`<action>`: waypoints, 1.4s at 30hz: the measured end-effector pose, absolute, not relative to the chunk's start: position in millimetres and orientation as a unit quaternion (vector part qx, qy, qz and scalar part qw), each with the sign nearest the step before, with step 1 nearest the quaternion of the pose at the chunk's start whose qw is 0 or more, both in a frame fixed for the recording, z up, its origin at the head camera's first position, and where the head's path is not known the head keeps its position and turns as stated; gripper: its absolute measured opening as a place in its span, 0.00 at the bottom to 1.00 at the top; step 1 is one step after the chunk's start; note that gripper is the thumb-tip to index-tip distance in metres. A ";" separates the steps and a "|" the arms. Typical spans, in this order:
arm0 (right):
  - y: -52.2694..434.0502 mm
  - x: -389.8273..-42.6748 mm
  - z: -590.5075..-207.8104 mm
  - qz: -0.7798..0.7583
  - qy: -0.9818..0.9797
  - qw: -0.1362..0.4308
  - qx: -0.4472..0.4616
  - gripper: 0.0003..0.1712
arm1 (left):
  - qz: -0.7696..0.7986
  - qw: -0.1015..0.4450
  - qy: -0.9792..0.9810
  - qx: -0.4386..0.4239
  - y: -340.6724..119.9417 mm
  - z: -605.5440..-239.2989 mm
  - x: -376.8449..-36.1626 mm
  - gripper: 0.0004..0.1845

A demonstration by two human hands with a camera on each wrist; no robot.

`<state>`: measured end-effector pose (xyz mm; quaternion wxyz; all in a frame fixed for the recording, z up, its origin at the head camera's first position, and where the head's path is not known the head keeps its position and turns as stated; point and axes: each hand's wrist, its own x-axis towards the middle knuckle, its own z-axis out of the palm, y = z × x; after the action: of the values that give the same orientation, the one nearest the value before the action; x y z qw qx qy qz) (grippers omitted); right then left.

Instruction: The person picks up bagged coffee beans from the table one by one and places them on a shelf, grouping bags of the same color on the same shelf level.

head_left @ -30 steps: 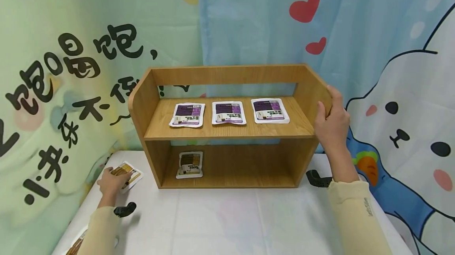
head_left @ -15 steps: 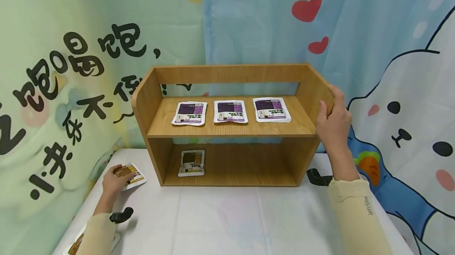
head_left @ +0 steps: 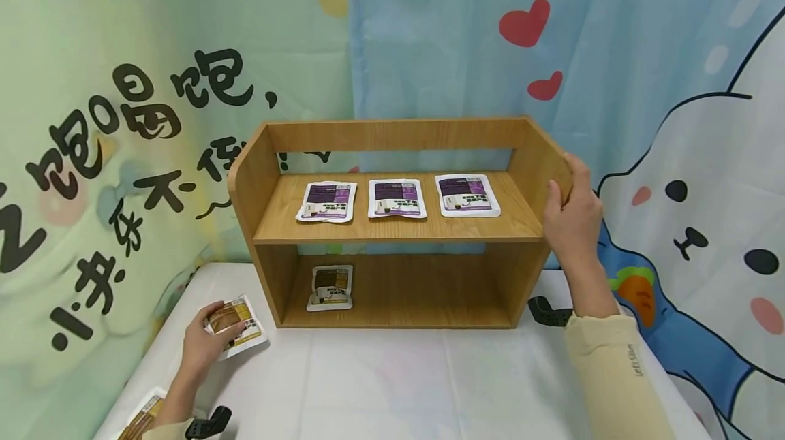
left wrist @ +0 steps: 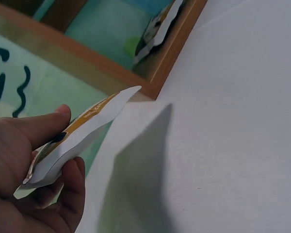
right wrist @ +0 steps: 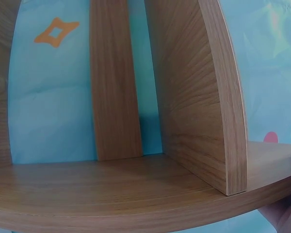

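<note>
A two-tier wooden shelf [head_left: 392, 229] stands on the white table [head_left: 392, 385]. Three purple pouches [head_left: 396, 197] lie in a row on its upper board, and one brown pouch [head_left: 331, 287] lies on the lower board at the left. My left hand [head_left: 205, 344] grips a brown-and-yellow pouch [head_left: 236, 321] [left wrist: 82, 133], lifted just off the table left of the shelf. My right hand [head_left: 570, 215] grips the shelf's right side panel [right wrist: 203, 97], thumb on the inside.
Another brown pouch [head_left: 144, 416] lies at the table's front left corner. Black wrist-camera mounts [head_left: 546, 310] show by both forearms. Printed cloth backdrops hang close behind the shelf.
My left hand has closed on the brown-and-yellow pouch, lifted it and drawn it toward me and slightly right. The right hand stays on the shelf's side.
</note>
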<state>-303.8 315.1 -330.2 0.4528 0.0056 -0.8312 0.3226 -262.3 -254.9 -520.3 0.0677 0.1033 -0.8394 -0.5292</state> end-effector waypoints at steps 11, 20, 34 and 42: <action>316.0 -305.6 -323.5 0.324 -0.828 0.457 0.021 0.25 | -0.535 0.048 -0.841 0.062 -229.2 -517.3 -231.6 0.36; 321.3 -298.1 -331.5 0.325 -0.832 0.450 -0.007 0.25 | -0.550 0.051 -0.832 0.047 -202.9 -540.2 -225.4 0.35; 318.8 -301.3 -326.3 0.319 -0.825 0.466 0.001 0.24 | -0.581 0.044 -0.813 -0.001 -182.3 -544.7 -226.4 0.35; 311.8 -305.1 -329.9 0.325 -0.827 0.458 -0.007 0.24 | -0.593 0.029 -0.805 -0.020 -166.6 -549.4 -229.2 0.34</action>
<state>-305.1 311.8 -329.9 0.4583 -0.0072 -0.8274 0.3246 -229.2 -166.6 -549.4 0.0291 -0.0201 -0.8046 -0.5928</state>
